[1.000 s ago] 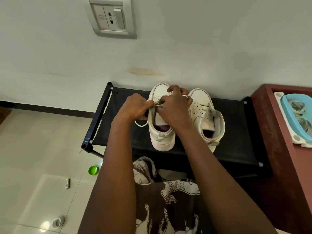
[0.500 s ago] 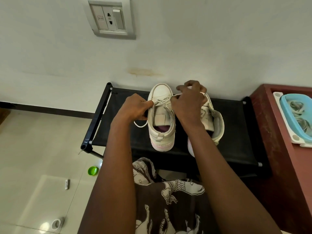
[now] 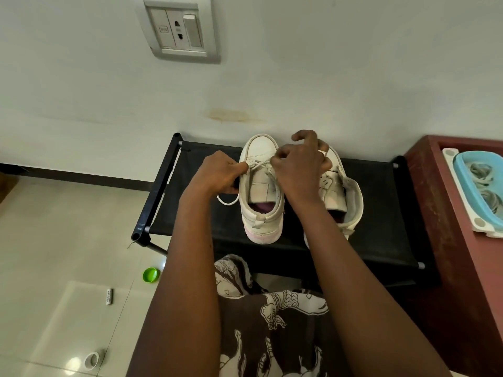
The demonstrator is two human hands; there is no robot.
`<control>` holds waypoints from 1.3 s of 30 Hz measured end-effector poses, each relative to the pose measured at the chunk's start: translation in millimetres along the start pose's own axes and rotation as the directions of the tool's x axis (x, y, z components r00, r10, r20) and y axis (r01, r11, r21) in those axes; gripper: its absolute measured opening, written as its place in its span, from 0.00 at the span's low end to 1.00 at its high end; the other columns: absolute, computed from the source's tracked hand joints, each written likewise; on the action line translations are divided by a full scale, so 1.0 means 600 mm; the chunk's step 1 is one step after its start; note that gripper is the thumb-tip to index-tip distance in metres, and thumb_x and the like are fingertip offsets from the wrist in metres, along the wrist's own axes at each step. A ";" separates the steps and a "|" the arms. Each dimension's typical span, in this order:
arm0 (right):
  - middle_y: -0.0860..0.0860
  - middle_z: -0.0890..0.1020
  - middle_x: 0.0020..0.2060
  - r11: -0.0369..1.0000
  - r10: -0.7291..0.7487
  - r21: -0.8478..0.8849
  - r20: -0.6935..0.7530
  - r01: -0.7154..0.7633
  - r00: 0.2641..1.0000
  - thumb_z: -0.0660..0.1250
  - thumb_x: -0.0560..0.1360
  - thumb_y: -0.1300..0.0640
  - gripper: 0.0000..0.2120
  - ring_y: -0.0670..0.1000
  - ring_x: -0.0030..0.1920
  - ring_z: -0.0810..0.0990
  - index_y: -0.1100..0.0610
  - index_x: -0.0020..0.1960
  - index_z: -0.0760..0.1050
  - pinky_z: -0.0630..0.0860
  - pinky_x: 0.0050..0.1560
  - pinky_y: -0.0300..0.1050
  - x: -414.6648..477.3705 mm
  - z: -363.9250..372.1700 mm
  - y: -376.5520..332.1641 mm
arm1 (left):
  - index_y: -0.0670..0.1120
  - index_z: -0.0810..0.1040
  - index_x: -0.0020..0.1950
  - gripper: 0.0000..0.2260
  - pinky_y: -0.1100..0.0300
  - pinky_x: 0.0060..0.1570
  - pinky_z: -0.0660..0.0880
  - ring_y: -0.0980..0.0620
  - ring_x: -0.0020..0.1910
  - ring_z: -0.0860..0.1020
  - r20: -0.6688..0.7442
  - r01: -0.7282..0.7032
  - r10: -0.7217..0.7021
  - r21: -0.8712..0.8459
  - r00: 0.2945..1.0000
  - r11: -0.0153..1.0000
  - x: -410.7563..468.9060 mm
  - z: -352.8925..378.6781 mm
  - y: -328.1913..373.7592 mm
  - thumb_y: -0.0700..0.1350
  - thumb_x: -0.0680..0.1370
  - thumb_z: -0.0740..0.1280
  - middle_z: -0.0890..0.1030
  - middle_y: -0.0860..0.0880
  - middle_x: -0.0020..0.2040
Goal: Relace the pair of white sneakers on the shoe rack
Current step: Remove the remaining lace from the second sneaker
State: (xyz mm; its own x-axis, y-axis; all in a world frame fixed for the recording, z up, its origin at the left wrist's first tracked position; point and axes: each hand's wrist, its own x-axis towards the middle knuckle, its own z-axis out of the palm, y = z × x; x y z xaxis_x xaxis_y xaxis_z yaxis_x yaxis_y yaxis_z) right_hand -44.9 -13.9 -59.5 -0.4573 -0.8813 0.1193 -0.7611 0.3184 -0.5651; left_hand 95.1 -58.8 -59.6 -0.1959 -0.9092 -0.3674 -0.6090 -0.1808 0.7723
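Left hand point(image 3: 217, 172) and right hand point(image 3: 300, 165) each pinch the lace point(image 3: 258, 165) over a white sneaker point(image 3: 262, 213); pulling both ends evenly should seat the crossing flat.

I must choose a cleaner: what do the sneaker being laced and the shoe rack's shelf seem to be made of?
Sneaker: probably leather or imitation leather, smooth and matte white; the toe cap shows a stitched seam. Shelf: seemingly fabric, matte black, stretched flat between dark tubes, metal or plastic I cannot tell.
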 end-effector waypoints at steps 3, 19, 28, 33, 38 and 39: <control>0.49 0.66 0.64 0.999 0.052 0.009 0.005 -0.053 0.999 0.66 0.72 0.58 0.08 0.55 0.67 0.60 0.53 0.48 0.82 0.59 0.62 0.52 0.006 -0.007 0.008 | 0.31 0.80 0.42 0.14 0.58 0.38 0.81 0.53 0.29 0.79 -0.006 0.001 -0.001 0.006 1.000 1.000 0.000 0.001 -0.001 0.44 0.75 0.66 0.77 0.47 0.27; 0.47 0.69 0.61 1.000 -0.014 0.014 0.004 0.013 1.000 0.66 0.72 0.59 0.07 0.53 0.65 0.63 0.54 0.44 0.83 0.58 0.57 0.49 -0.006 0.002 -0.015 | 0.31 0.79 0.41 0.14 0.55 0.40 0.82 0.46 0.36 0.82 0.016 0.021 -0.020 -0.071 1.000 0.997 0.000 -0.005 -0.008 0.43 0.76 0.66 0.79 0.44 0.31; 0.58 0.74 0.56 0.987 0.155 0.062 -0.093 -0.149 0.984 0.61 0.75 0.65 0.10 0.56 0.54 0.76 0.66 0.52 0.79 0.70 0.47 0.42 0.007 -0.009 0.027 | 0.34 0.81 0.40 0.15 0.57 0.43 0.81 0.47 0.37 0.82 0.006 -0.022 0.022 0.020 1.000 1.000 -0.003 0.000 -0.001 0.48 0.74 0.70 0.82 0.42 0.35; 0.58 0.71 0.60 0.999 0.039 0.038 -0.045 -0.037 0.998 0.59 0.77 0.63 0.13 0.58 0.57 0.74 0.63 0.59 0.76 0.71 0.54 0.48 -0.034 -0.008 0.016 | 0.40 0.83 0.39 0.20 0.61 0.34 0.70 0.50 0.33 0.78 -0.224 -0.103 0.165 0.264 0.961 0.959 0.001 0.005 0.012 0.57 0.73 0.68 0.82 0.43 0.33; 0.57 0.77 0.52 0.997 -0.013 0.073 0.022 0.011 1.000 0.61 0.76 0.54 0.14 0.56 0.50 0.76 0.62 0.55 0.78 0.67 0.45 0.43 -0.068 -0.004 0.010 | 0.44 0.84 0.51 0.08 0.66 0.44 0.69 0.54 0.44 0.79 -0.171 -0.248 0.305 0.289 0.937 0.925 0.008 0.026 0.033 0.42 0.75 0.67 0.84 0.47 0.48; 0.57 0.77 0.50 0.998 -0.029 0.056 0.049 0.026 0.998 0.61 0.76 0.53 0.15 0.56 0.49 0.76 0.61 0.55 0.77 0.66 0.44 0.43 -0.073 -0.004 0.010 | 0.44 0.84 0.52 0.09 0.68 0.43 0.67 0.54 0.47 0.79 -0.137 -0.249 0.300 0.301 0.944 0.921 0.009 0.031 0.034 0.41 0.75 0.66 0.84 0.47 0.50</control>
State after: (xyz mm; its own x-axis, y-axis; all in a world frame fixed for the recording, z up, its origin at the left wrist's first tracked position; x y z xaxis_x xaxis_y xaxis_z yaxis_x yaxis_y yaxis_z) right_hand -30.6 27.6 -65.9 -0.4122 -0.9061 0.0953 -0.7456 0.2754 -0.6068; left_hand 67.2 -60.7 -55.4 -0.2623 -0.9640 -0.0440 -0.7430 0.1726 0.6467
